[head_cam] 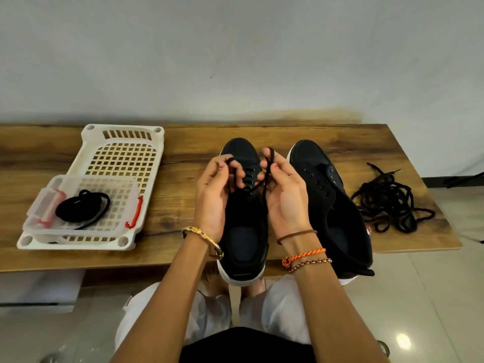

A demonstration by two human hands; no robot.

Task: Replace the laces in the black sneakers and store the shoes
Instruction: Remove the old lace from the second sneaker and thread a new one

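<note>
Both grips pinched on limp, light lace (264, 184) ends: left hand (213, 195), right hand (284, 197). Best held near stiff tips over left sneaker (243, 231).

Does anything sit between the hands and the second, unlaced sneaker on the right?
Nothing visible does. The unlaced sneaker stands right beside the right hand, with no object between. Both hands, left included, pinch the lace over the left sneaker. The lace pile lies farther right.
</note>
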